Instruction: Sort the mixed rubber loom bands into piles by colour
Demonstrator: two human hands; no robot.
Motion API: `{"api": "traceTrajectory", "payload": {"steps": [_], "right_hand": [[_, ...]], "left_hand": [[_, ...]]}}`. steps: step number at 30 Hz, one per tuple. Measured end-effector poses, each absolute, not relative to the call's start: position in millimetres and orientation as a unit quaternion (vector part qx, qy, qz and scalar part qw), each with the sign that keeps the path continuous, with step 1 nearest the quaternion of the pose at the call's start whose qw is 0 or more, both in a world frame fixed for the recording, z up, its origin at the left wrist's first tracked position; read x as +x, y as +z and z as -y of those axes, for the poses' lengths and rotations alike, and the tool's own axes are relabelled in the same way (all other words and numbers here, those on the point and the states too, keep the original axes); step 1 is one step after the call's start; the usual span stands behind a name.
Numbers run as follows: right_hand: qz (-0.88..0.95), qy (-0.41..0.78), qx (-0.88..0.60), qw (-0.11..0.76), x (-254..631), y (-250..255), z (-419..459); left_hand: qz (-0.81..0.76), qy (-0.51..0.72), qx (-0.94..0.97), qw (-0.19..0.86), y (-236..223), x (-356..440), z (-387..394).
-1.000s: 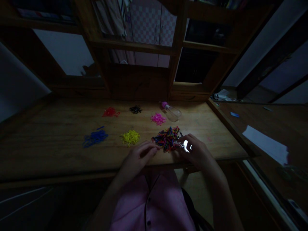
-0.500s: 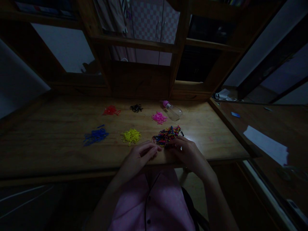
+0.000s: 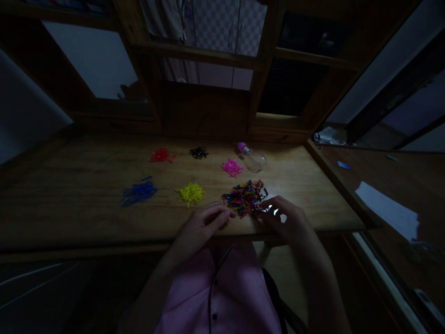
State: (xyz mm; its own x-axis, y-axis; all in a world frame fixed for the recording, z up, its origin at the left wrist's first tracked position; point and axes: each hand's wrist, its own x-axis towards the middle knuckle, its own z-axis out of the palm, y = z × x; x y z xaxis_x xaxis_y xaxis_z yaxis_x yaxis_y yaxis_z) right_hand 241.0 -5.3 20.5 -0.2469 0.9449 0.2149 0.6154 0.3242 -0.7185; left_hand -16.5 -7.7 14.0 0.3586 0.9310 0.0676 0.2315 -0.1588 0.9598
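A mixed pile of coloured rubber bands (image 3: 245,195) lies near the front edge of the wooden desk. At its left side is my left hand (image 3: 208,221), thumb and forefinger pinched together; whatever is between them is too small and dark to name. My right hand (image 3: 287,217) has its fingers curled in at the pile's right edge, the fingertips on some rubber bands there. Separate heaps lie beyond: yellow bands (image 3: 190,193), blue bands (image 3: 139,192), red bands (image 3: 162,155), black bands (image 3: 198,152) and pink bands (image 3: 232,167).
A clear bottle with a pink cap (image 3: 253,159) lies on its side behind the mixed pile. Wooden shelving (image 3: 205,111) rises at the desk's back. On the lower surface to the right are white paper (image 3: 387,208) and a small blue packet (image 3: 343,165).
My right hand has drawn to the right across the pile, uncovering more of it, and the pile looks more spread out. My left hand stays nearly where it was. The view has shifted slightly.
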Motion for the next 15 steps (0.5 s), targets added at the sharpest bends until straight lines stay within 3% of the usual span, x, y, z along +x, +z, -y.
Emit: {"api": "traceTrajectory", "payload": {"steps": [15], "right_hand": [[0.748, 0.25, -0.544, 0.286, 234, 8, 7]], "left_hand": [[-0.437, 0.36, 0.668, 0.483, 10, -16, 8]]}}
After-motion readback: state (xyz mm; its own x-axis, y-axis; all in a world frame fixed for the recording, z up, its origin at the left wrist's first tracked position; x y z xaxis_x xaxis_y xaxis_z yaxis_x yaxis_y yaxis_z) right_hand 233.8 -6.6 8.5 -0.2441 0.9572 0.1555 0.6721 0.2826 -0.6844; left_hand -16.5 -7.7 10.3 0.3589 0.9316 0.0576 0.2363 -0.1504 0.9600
